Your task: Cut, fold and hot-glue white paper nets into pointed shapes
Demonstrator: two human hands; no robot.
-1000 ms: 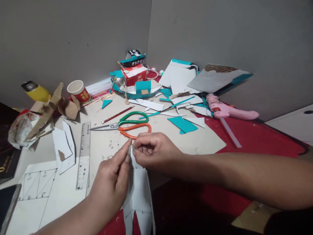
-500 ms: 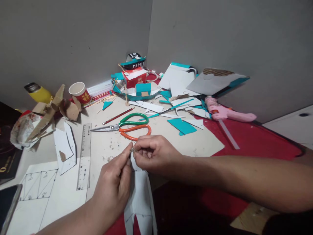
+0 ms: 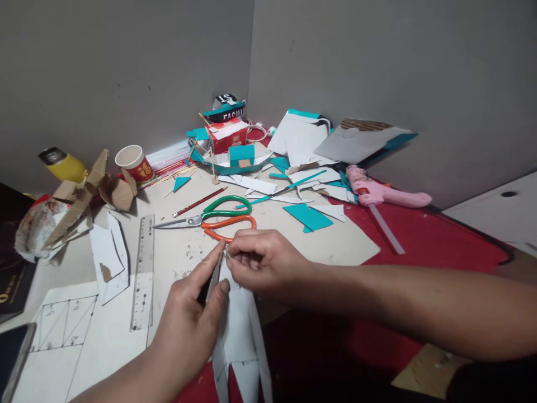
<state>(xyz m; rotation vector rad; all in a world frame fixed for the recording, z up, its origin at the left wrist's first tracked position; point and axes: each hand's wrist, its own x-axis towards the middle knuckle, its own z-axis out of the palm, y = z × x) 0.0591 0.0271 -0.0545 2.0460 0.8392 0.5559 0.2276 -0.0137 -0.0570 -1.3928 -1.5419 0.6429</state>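
Grey walls (image 3: 335, 61) behind a pale counter (image 3: 344, 246), far side cluttered. White card piece (image 3: 239, 327) at near edge, centre. Left hand (image 3: 191, 316) grasps its left edge, thumb against fingers; right hand (image 3: 264, 263) pinched closed at its far tip, on what is too small to tell. Step, as judged: working that tip. Next move calls for steady left grip, fine fingertip control. Scissors (image 3: 195, 221) just beyond, likely obstructing; ruler (image 3: 142, 274) left; pink glue gun (image 3: 388, 196) right.
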